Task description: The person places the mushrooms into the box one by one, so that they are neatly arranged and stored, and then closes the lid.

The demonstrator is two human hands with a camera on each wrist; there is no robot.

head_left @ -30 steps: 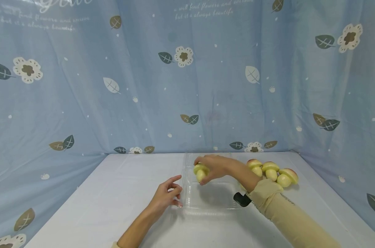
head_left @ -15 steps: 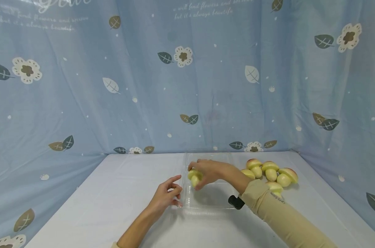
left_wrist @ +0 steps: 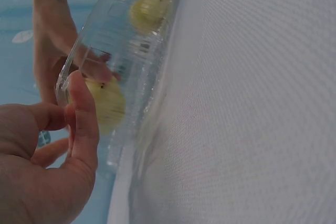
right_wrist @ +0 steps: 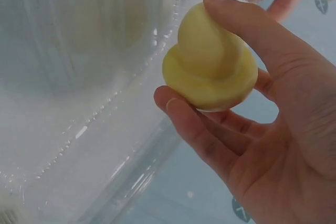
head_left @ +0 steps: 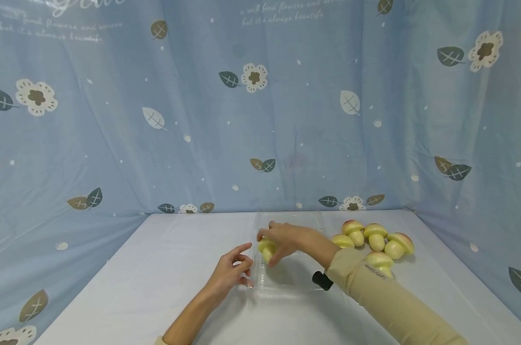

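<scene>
My right hand point(head_left: 282, 239) grips a yellow toy mushroom point(head_left: 266, 248) between thumb and fingers, over the left part of a clear plastic box point(head_left: 292, 273). In the right wrist view the mushroom point(right_wrist: 210, 59) has its rounded stem up by the thumb and its wide cap against the fingers. My left hand point(head_left: 230, 268) is at the box's left side; in the left wrist view its thumb and fingers pinch the clear rim point(left_wrist: 65, 80). Through the box wall the held mushroom point(left_wrist: 107, 103) shows blurred.
Several more toy mushrooms point(head_left: 376, 237) with reddish cap tops lie on the white table point(head_left: 178, 249) right of the box. A black cylinder point(head_left: 322, 281) sits at my right wrist. Behind the table hangs a blue patterned curtain point(head_left: 200, 120).
My right hand has carried the mushroom left and slightly nearer to me, toward the box's left side. The left hand has stayed in place.
</scene>
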